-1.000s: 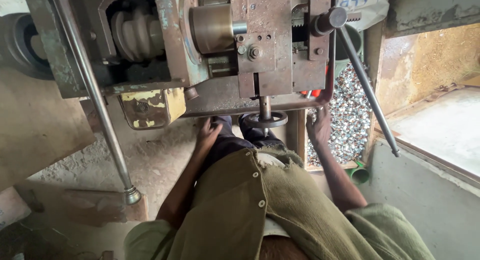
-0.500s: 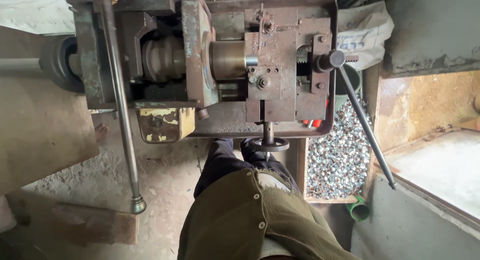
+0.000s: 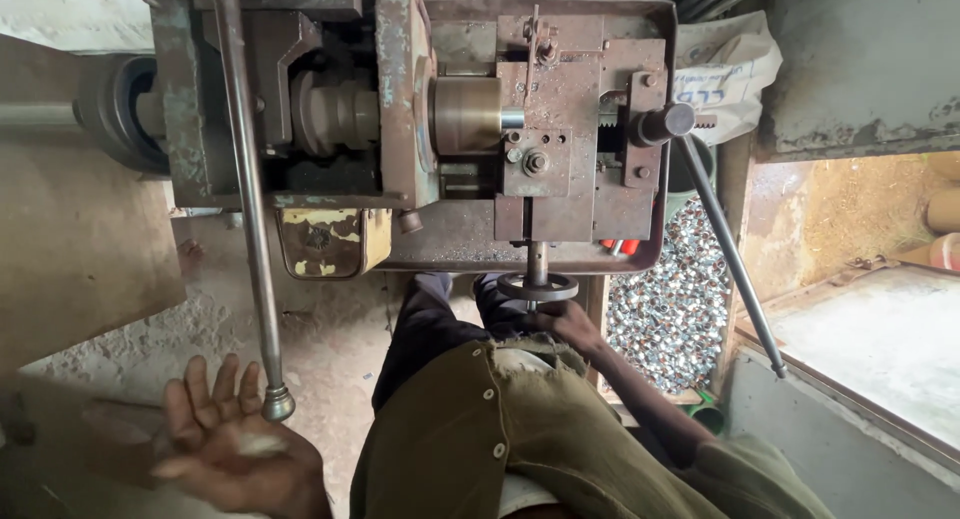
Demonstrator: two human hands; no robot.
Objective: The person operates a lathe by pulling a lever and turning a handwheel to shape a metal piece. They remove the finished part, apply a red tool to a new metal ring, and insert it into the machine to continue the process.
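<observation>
Left hand (image 3: 225,444) lies open, palm up, beside the long lever's knob (image 3: 277,404); right hand (image 3: 570,324) grasps the small handwheel (image 3: 538,287) (rusty lathe (image 3: 560,129) beyond).

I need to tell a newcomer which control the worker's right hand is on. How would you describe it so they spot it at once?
Start at the big rusty machine filling the top of the view. From the middle of its near edge a short shaft sticks out toward the person, ending in a small round handwheel, with the right hand at it. Unlike the two long levers, it is a short flat disc.
</observation>
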